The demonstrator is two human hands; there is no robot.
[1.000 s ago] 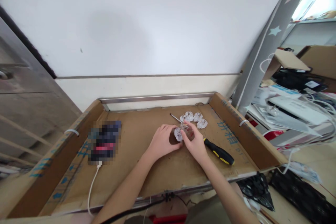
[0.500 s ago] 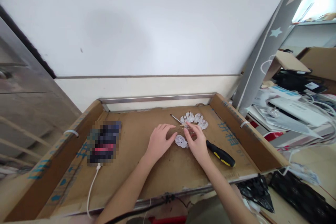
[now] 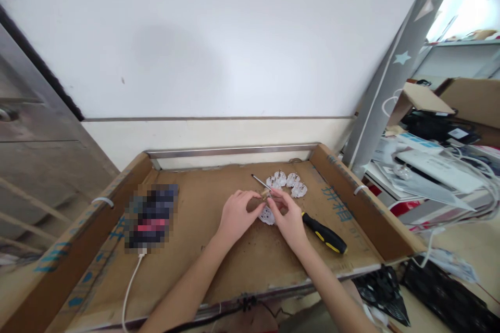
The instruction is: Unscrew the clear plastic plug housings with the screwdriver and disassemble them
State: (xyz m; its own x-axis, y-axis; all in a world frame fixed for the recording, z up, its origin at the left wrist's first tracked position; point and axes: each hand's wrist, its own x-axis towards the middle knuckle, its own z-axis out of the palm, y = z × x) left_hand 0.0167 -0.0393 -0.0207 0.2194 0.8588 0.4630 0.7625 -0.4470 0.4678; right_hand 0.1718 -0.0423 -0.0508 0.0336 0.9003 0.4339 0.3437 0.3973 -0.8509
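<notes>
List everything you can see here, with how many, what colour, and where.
clear plastic piece: one, by both hands' fingertips, mid-tray
small brass part: one, pinched between the fingertips
clear plastic pieces: about four, grouped behind the hands
screwdriver: one, black and yellow handle, right of the hands
cardboard tray: one, brown
blurred dark device: one, left, white cable attached
cluttered shelves: right, boxes and cables
left hand: touching the piece
right hand: touching the piece

Evenly and softly lit, with blown-out glare at the upper right behind the shelf (image 3: 461, 44). Faint, diffuse shadow on the white wall (image 3: 219, 36); strongly bowed by wide-angle distortion toward the edges, slightly soft throughout, one patch on the cardboard tray (image 3: 351, 203) pixelated.
</notes>
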